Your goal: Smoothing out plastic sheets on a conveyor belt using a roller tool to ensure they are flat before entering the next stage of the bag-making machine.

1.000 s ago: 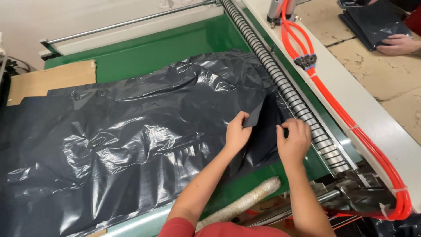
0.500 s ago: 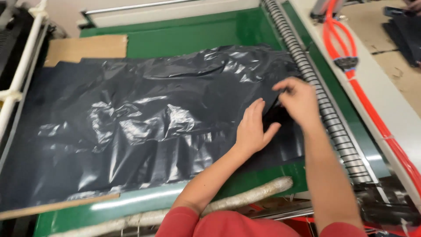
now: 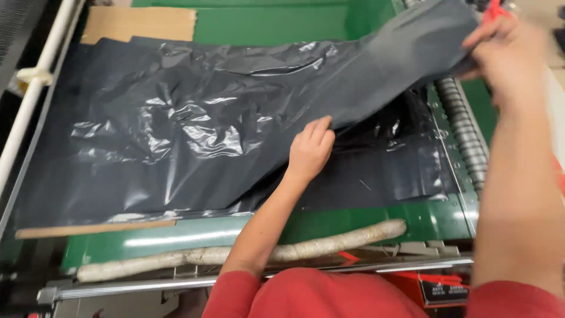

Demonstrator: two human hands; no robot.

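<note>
Ideally, the black plastic bag [image 3: 235, 126] is kept taut: right hand [image 3: 506, 50] pinching its upper-right corner, left hand [image 3: 310, 150] pressed flat, fingers together.

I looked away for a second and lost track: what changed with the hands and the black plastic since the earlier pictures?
The right hand has gripped the top black plastic sheet by its corner and lifted it up off the stack. The left hand has slid under the raised sheet's edge. The rest of the plastic stays spread on the green table; the cardboard is unmoved.
</note>
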